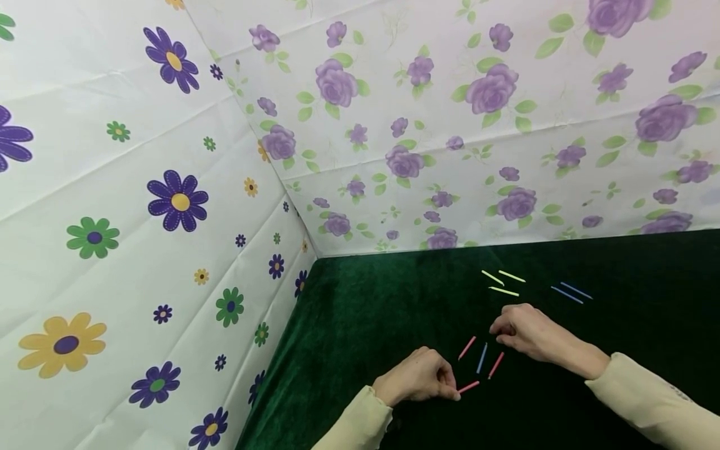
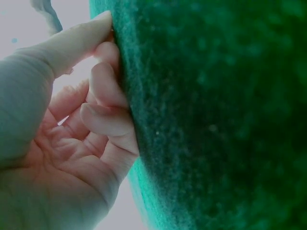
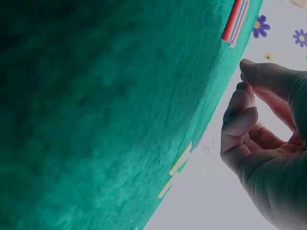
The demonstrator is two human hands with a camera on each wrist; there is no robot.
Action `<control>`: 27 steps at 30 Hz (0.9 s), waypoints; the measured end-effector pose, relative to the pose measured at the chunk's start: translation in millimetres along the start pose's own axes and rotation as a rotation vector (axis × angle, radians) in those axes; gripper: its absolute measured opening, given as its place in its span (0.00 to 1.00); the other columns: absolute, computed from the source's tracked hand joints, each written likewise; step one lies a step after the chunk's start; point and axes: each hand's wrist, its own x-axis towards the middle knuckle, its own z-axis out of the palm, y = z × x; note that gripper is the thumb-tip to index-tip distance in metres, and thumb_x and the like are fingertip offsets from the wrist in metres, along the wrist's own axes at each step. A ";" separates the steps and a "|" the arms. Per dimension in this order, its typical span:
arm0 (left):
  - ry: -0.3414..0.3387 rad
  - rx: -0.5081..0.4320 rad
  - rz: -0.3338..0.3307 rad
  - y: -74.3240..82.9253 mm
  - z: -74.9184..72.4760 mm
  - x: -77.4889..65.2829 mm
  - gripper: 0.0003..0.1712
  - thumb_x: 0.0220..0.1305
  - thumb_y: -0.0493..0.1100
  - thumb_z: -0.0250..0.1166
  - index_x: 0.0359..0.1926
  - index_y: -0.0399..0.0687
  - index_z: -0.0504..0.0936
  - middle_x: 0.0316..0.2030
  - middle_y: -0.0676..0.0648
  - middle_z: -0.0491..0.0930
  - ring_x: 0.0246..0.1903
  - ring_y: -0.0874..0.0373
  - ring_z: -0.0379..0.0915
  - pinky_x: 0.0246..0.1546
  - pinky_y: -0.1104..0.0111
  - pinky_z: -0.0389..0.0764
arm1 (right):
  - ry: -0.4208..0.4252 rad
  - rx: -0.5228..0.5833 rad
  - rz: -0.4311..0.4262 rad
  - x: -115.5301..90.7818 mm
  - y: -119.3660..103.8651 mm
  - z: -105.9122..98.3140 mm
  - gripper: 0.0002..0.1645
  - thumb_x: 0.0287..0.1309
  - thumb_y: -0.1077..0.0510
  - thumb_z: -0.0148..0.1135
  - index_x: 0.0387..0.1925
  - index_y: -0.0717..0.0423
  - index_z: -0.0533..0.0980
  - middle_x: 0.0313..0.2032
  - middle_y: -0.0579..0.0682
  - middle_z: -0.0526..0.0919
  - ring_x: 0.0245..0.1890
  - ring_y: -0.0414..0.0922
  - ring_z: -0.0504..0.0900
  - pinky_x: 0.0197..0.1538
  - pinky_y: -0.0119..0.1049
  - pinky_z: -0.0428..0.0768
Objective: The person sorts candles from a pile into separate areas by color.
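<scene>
Low over the green cloth, my left hand (image 1: 419,375) pinches the end of a thin pink stick (image 1: 469,387) between thumb and index finger. In the left wrist view its other fingers curl against the cloth, and the stick is mostly hidden. My right hand (image 1: 531,331) hovers up and to the right, fingers loosely bent, nothing visible between thumb and index finger. Between the hands lie a pink stick (image 1: 467,348), a blue stick (image 1: 482,358) and another pink stick (image 1: 496,365), side by side and slanted, apart from one another.
Beyond the right hand, several more sticks lie on the green cloth (image 1: 371,300): three yellow sticks (image 1: 504,291) and two blue sticks (image 1: 571,290). A flowered sheet (image 1: 360,200) rises at the back, and another flowered sheet (image 1: 129,250) stands on the left.
</scene>
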 end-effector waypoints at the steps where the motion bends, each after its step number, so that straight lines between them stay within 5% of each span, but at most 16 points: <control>1: -0.001 0.001 0.001 0.3 0.0 0.1 0.10 0.67 0.49 0.79 0.29 0.59 0.89 0.22 0.65 0.79 0.22 0.73 0.72 0.25 0.76 0.76 | -0.002 -0.001 -0.007 0.9 -0.6 0.9 0.08 0.64 0.62 0.75 0.44 0.54 0.90 0.39 0.43 0.85 0.34 0.26 0.79 0.36 0.28 0.81; 16: -0.001 -0.003 -0.013 1.2 -0.1 -1.1 0.10 0.67 0.49 0.79 0.29 0.60 0.89 0.22 0.65 0.79 0.21 0.72 0.72 0.25 0.76 0.76 | -0.059 0.001 -0.097 12.6 -6.4 12.3 0.09 0.64 0.63 0.73 0.45 0.53 0.90 0.38 0.43 0.84 0.35 0.27 0.75 0.37 0.28 0.78; 23: 0.009 0.005 0.011 0.6 0.0 -0.4 0.10 0.67 0.49 0.79 0.29 0.59 0.89 0.21 0.65 0.79 0.21 0.73 0.71 0.25 0.77 0.75 | 0.022 -0.010 -0.282 19.1 26.7 36.2 0.07 0.60 0.62 0.75 0.40 0.48 0.90 0.35 0.39 0.82 0.34 0.29 0.77 0.34 0.29 0.78; 27: 0.007 0.007 0.008 0.2 0.1 -0.3 0.10 0.67 0.49 0.79 0.29 0.59 0.89 0.21 0.65 0.79 0.21 0.73 0.72 0.25 0.77 0.75 | 0.026 -0.006 -0.284 21.1 41.6 45.7 0.08 0.59 0.60 0.77 0.38 0.43 0.89 0.35 0.36 0.81 0.34 0.27 0.77 0.34 0.28 0.79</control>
